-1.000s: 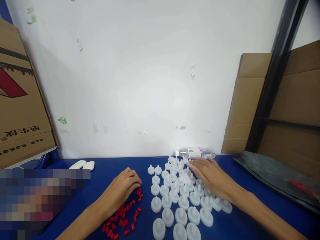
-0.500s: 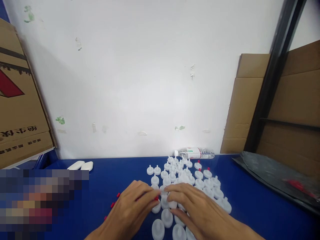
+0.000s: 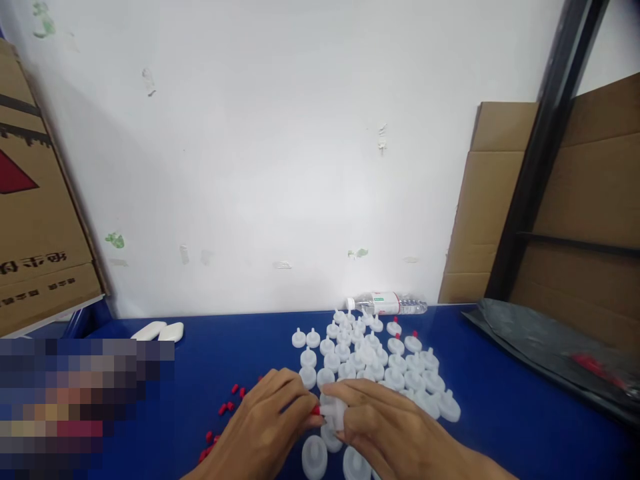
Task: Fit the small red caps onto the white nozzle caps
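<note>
Red plug (image 3: 316,410) pinched in left hand (image 3: 267,427), white cap (image 3: 336,412) pinched in right hand (image 3: 395,433), just above blue table (image 3: 500,413).
Both judged light, stiff, slightly slick plastic; cap best gripped by disc rim, nozzle left free; plug easily dropped.

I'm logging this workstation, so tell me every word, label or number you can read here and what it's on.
Cardboard box, left: large dark characters, too blurred to read; smaller line below, unreadable.
Water bottle lying by the wall: label with green mark, too small to read.
No other text shows.
</note>
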The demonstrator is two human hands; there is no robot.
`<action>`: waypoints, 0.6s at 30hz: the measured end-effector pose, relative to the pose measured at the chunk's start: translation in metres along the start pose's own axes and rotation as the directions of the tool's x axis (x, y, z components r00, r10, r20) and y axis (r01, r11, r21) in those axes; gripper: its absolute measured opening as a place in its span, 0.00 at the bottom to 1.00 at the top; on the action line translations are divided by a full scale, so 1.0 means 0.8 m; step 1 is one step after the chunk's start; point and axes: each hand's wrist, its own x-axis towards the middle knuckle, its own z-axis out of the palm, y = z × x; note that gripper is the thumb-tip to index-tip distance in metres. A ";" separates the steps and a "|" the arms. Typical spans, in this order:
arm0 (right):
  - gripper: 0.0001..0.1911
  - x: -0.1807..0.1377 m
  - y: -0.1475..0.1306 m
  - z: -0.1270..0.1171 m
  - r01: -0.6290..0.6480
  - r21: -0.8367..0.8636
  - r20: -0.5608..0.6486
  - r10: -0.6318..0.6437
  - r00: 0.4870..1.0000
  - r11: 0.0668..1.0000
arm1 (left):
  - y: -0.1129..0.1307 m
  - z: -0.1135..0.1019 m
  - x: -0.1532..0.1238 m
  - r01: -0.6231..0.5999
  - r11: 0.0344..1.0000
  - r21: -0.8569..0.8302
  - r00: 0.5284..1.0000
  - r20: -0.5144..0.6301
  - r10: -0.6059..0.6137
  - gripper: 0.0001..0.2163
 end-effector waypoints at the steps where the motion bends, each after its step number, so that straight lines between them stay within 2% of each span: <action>1: 0.05 -0.001 -0.001 0.000 0.002 -0.029 0.002 -0.002 1.000 1.000 | 0.003 -0.001 0.000 0.008 1.000 -0.016 1.000 0.017 -0.008 0.12; 7: 0.10 -0.002 -0.010 -0.005 0.062 -0.210 0.015 -0.060 0.998 0.976 | 0.024 -0.014 0.002 0.104 0.981 -0.161 0.993 0.067 -0.094 0.15; 11: 0.10 0.006 -0.014 -0.011 0.101 -0.252 0.038 -0.095 0.995 0.963 | 0.022 -0.022 0.008 0.109 0.987 -0.115 0.988 0.123 -0.095 0.14; 13: 0.12 0.009 -0.010 -0.014 0.078 -0.246 0.075 -0.061 0.995 0.966 | 0.010 -0.027 0.011 0.076 0.996 -0.037 0.980 0.184 -0.068 0.13; 15: 0.12 0.009 0.001 -0.017 0.002 -0.220 0.115 0.024 0.993 0.976 | -0.011 -0.032 0.012 0.056 0.997 0.046 0.975 0.214 -0.064 0.12; 18: 0.11 0.005 0.028 -0.027 -0.168 -0.198 0.107 0.192 0.976 0.966 | -0.050 -0.041 0.005 0.188 0.974 0.130 0.957 0.200 -0.212 0.13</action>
